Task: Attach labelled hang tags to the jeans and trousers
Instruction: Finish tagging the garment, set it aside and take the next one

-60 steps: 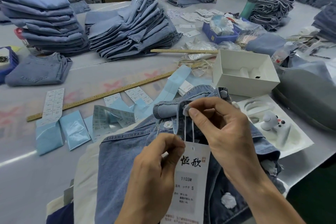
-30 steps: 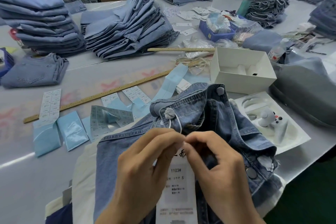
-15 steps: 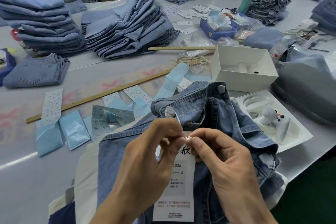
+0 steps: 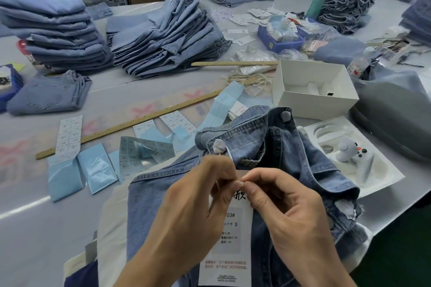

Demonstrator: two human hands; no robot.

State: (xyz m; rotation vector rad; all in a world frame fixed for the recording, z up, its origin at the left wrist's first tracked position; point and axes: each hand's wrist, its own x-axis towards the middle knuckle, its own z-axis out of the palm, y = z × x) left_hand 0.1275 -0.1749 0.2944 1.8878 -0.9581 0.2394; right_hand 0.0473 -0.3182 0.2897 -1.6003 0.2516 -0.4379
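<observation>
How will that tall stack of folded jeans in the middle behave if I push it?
The stack of folded jeans probably feels heavy and soft. Its layers already fan unevenly toward the right, so a push high up would likely slide the top pairs off rather than move the stack whole.

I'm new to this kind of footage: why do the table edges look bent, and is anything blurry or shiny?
Head view: the wide-angle lens bows the table edges and the long ruler; a bright streak of glare lies on the table at lower left; lighting is soft and even, with faint shadows; the hang tag print under the left hand and right hand is soft, small lines unreadable.
</observation>
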